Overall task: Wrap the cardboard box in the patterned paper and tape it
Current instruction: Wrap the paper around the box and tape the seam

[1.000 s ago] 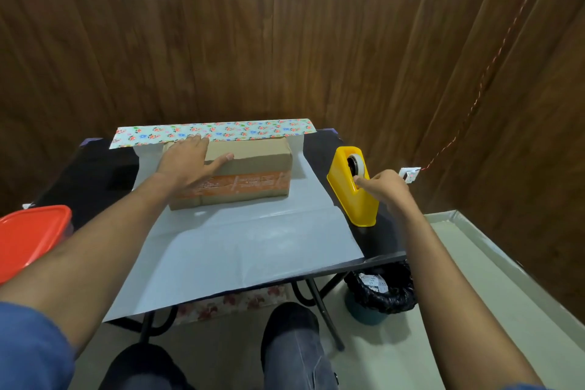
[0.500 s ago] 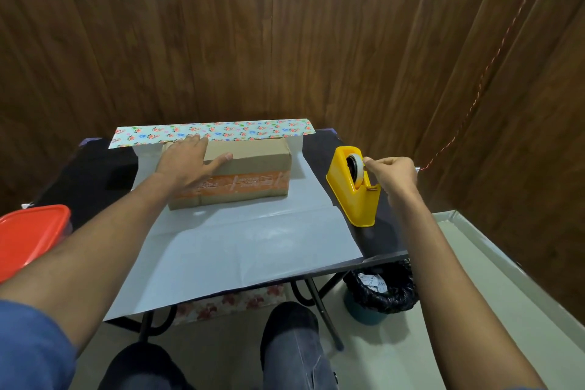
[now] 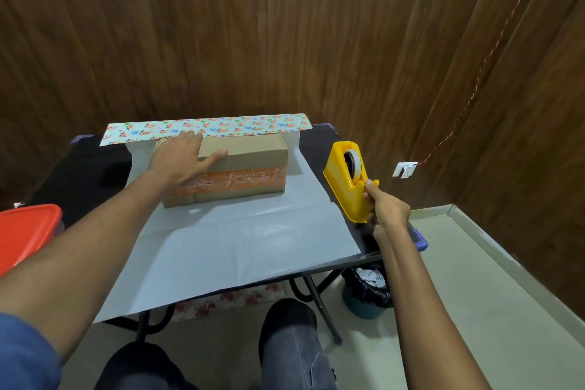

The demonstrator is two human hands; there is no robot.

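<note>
- Brown rectangular cardboard box (image 3: 240,168) with an orange printed band lies centre frame, on the white back side of the floral patterned paper (image 3: 240,241). It sits toward the sheet's far edge, where a strip of paper is folded up so the flower print shows behind the box.
- Left hand (image 3: 183,158) rests flat on the left part of the box top, fingers (image 3: 218,156) straight and spread, pressing, not gripping.
- Right hand (image 3: 384,210) is at the near end of the yellow plastic tape dispenser (image 3: 343,187), right of centre on the black table (image 3: 79,174). Its fingers are curled by the cutter end; can't tell if they pinch the tape end or the dispenser body. No pulled strip visible.
- Risk: dispenser sits near the right table edge. A hard one-handed pull could drag or tip it toward the floor and the black-lined bin (image 3: 367,291) below.
- Risk: if the tape tears off skewed or folds on itself, the strip is wasted. The clear tape end is too small to see here.
- Risk: the far flap isn't lying over the box top yet. If the left hand lifts, the box or sheet could shift and the seam would go on crooked.
- Risk: the near edge of the paper overhangs the table above the knees; a bump could pull the sheet out of square.
- Red plastic lid (image 3: 27,234) at the left edge is well apart, no conflict.
</note>
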